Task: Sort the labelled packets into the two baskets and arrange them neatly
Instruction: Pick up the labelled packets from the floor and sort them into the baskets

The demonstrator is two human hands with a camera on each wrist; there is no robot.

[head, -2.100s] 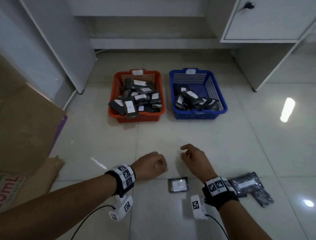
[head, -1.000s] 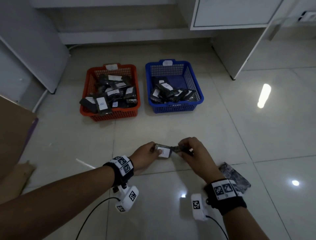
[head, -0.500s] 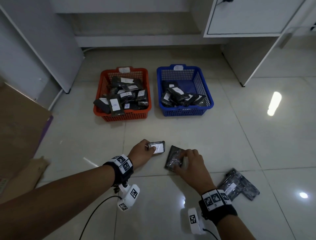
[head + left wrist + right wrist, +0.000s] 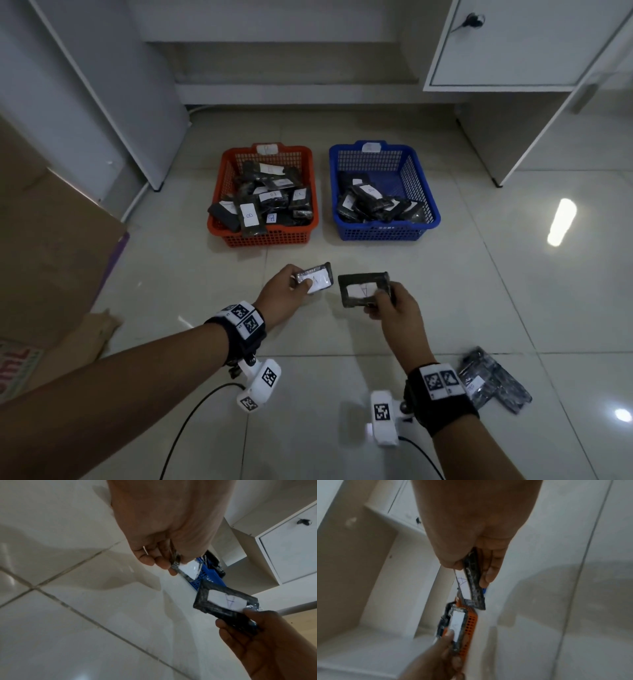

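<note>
Head view: the left hand (image 4: 286, 296) pinches a small dark packet (image 4: 317, 281) with a glossy wrap and a white label, thumb on the label face. The right hand (image 4: 390, 305) grips a second dark packet (image 4: 363, 289) by its right end; its white label carries a handwritten mark that reads as "A". Both packets are held above the floor (image 4: 479, 291), just beside each other but apart. Beyond them stand an orange basket (image 4: 267, 236) and a blue basket (image 4: 383, 233), side by side, both of plastic mesh and both holding piled dark packets with white labels. Three more packets (image 4: 493, 380) lie on the floor beside the right wrist. The floor is glossy pale tile with grout lines. White cabinets (image 4: 513, 44) stand behind; brown cardboard (image 4: 51, 246) lies at the left.

Left wrist view: the fingers (image 4: 159, 562) curl under the packet (image 4: 187, 570) edge. The other packet (image 4: 221, 601) shows a crinkled dark border around its label.

Right wrist view: thumb and fingers (image 4: 491, 573) clamp the packet (image 4: 473, 582) edge-on. The picture is blurred.
</note>
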